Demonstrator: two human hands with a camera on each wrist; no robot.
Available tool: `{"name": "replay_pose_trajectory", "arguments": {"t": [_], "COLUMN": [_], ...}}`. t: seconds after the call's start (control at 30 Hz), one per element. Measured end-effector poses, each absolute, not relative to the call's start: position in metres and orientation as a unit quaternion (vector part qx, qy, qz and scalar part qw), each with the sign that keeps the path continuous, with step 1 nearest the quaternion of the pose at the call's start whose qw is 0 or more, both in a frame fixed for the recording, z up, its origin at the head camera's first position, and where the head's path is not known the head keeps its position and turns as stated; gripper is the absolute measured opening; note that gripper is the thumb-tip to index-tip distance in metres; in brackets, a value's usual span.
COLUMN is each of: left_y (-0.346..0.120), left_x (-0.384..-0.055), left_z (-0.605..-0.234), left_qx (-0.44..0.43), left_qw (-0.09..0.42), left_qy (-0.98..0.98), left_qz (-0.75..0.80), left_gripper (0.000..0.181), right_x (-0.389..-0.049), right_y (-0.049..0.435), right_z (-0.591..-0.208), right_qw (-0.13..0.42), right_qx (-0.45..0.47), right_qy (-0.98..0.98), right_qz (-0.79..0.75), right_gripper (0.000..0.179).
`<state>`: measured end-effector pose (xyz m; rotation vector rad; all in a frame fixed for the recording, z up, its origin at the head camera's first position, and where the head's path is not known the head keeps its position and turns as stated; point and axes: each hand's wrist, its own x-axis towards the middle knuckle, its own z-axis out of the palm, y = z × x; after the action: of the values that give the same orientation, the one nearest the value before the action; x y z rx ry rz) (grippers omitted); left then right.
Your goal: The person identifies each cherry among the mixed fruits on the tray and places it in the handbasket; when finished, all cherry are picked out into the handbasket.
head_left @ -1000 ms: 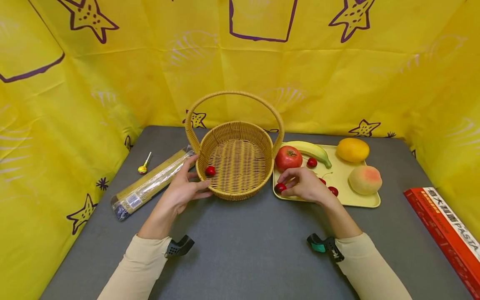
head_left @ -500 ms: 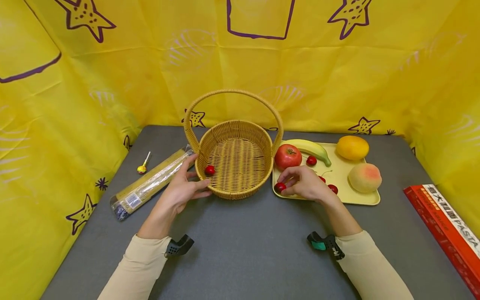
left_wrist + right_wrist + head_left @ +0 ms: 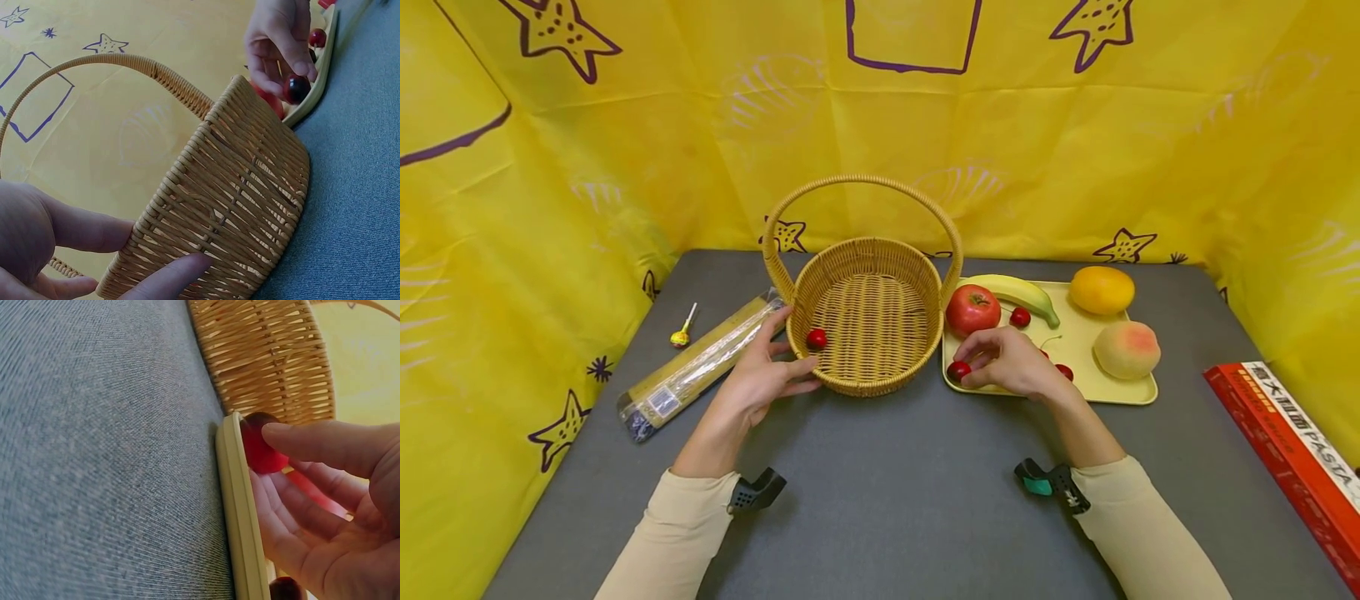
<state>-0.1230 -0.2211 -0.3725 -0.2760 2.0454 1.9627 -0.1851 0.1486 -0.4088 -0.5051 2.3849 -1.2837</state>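
Observation:
A wicker basket [image 3: 867, 385] with a tall handle stands at the middle back, a red cherry [image 3: 816, 339] inside at its left. My left hand [image 3: 760, 375] holds the basket's left rim, thumb over the edge and other fingers along the outer wall. At the front left corner of the pale yellow tray [image 3: 1120, 394], my right hand [image 3: 1011, 364] pinches a dark red cherry [image 3: 265, 447] between thumb and fingers. More cherries lie on the tray, some partly hidden behind this hand. A tomato [image 3: 973, 310] and a banana [image 3: 1015, 292] lie just beyond it.
A yellow mango [image 3: 1102, 290] and a peach [image 3: 1127, 350] lie on the tray's right. Left of the basket are a long plastic-wrapped pack [image 3: 700, 362] and a lollipop [image 3: 681, 337]. A red pasta box [image 3: 1285, 450] lies at the right edge. Yellow cloth surrounds the table.
The head view has tilted slightly, so the basket and tray sit a little higher and further left in it. Both hands keep their places on the basket and the cherry.

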Motion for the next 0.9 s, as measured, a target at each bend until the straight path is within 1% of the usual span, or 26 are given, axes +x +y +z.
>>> {"name": "replay_pose_trajectory", "arguments": {"t": [0.53, 0.9], "left_y": [-0.220, -0.219], "left_x": [-0.122, -0.122], "left_z": [-0.371, -0.373], "left_qx": [-0.090, -0.092], "left_qw": [0.142, 0.143], "left_qy": [0.715, 0.715], "left_qz": [0.679, 0.679], "left_gripper": [0.094, 0.095], "right_x": [-0.183, -0.179], "right_y": [0.151, 0.154], "right_z": [-0.400, -0.390], "right_qw": [0.168, 0.165], "right_qx": [-0.193, -0.186], "right_qy": [0.838, 0.831], "right_qz": [-0.483, -0.498], "right_gripper": [0.028, 0.028]}}
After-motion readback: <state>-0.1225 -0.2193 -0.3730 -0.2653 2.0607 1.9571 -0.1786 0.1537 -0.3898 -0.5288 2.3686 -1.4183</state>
